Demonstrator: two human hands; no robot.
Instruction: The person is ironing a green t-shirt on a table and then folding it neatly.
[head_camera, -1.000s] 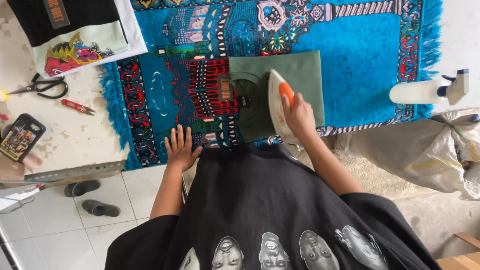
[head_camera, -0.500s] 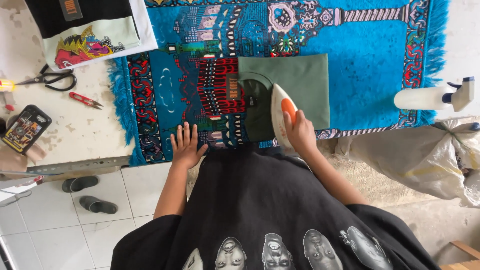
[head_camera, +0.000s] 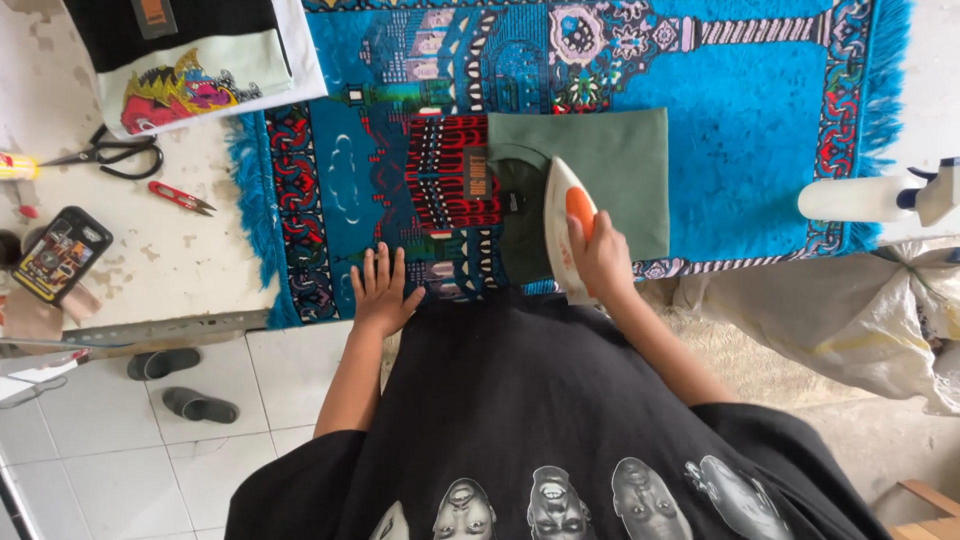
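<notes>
A folded green shirt (head_camera: 620, 160) lies on a blue patterned rug (head_camera: 760, 110) spread over the table. My right hand (head_camera: 598, 262) grips the orange handle of a white clothes iron (head_camera: 562, 215), which rests on the shirt's near left part by the collar. My left hand (head_camera: 382, 290) lies flat with fingers spread on the rug's near edge, left of the shirt, holding nothing. My black printed shirt (head_camera: 560, 430) fills the bottom of the view.
Folded garments with a colourful print (head_camera: 190, 80) sit at the top left. Black scissors (head_camera: 110, 155), red snips (head_camera: 180, 197) and a phone (head_camera: 60, 255) lie on the bare white table. A white spray bottle (head_camera: 870, 198) stands right. Sandals (head_camera: 180, 385) are on the tiled floor.
The iron and my right hand have slid slightly along the green shirt near the collar. My left hand has stayed flat on the rug.
</notes>
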